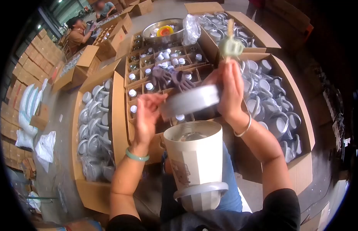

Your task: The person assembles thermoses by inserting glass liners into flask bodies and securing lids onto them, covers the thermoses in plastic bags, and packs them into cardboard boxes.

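The left hand (pixel 147 117), fingers apart, and the right hand (pixel 231 90), fingers together, flank a blurred, tilted grey lid (pixel 192 102); whether either grip is clamped cannot be told. A pale green object (pixel 231 47) meets the right fingertips. Below sits an open cream tub (pixel 198 152); beyond, dark gloves (pixel 181 81) lie on a divided carton (pixel 122 104).

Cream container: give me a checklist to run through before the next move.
1. Cream container mouth up and uncovered: ok.
2. Container's inside empty: not ok, something clear shows in it.
3. Grey ring around the container's lower part: ok.
4. Right hand free of extras: not ok, its fingers hold a light-green piece on a stick.
5. Left hand gripping the grey round piece: cannot tell, blurred.
6. Grey round piece above the container's mouth: ok; exact gap unclear.
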`<action>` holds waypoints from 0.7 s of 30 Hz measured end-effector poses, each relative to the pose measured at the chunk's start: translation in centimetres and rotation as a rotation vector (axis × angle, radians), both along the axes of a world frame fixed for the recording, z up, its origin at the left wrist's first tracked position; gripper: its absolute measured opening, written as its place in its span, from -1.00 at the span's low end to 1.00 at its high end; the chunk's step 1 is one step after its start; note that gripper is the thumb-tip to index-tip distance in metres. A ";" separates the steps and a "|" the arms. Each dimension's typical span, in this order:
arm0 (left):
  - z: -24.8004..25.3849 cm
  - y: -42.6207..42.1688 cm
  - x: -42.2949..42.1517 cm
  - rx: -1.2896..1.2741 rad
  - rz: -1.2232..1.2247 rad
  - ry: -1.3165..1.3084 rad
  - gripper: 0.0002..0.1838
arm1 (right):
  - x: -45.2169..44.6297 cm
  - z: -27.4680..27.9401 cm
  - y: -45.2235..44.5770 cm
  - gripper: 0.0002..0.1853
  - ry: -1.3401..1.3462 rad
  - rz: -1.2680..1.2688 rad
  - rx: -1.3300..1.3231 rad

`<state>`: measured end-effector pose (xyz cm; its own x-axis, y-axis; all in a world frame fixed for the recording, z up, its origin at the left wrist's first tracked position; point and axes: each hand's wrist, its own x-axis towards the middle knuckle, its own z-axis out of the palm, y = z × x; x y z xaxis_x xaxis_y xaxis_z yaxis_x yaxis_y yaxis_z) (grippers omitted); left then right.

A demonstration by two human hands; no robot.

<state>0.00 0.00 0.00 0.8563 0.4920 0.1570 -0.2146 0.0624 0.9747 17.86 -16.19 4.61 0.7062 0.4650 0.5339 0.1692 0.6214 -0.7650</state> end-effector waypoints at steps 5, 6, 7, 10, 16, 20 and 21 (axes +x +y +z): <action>1.9 -3.9 -0.2 -0.013 -0.202 -0.056 0.17 | -1.6 -1.1 -2.6 -0.71 -0.075 0.465 -0.105; 1.8 -3.8 0.0 -0.011 -0.203 -0.070 0.12 | -1.9 -1.2 -2.9 -0.71 -0.068 0.464 -0.109; 1.8 -3.7 0.3 -0.009 -0.205 -0.089 0.08 | -2.2 -1.2 -3.3 -0.72 -0.120 0.435 -0.136; 2.1 -3.0 0.9 0.090 -0.302 -0.067 0.03 | -2.1 -1.1 -4.0 -0.72 -0.149 0.423 -0.162; 4.1 -3.8 -0.3 0.222 -0.302 0.055 -0.06 | -2.0 -2.0 -4.3 -0.72 -0.025 0.506 -0.165; 6.7 -4.9 -0.9 0.534 -0.216 0.140 -0.25 | -2.6 -4.5 -3.8 -0.69 0.233 0.542 -0.150; 8.1 -5.8 -1.0 0.589 -0.197 0.272 -0.23 | -2.4 -5.2 -3.6 -0.69 0.234 0.540 -0.149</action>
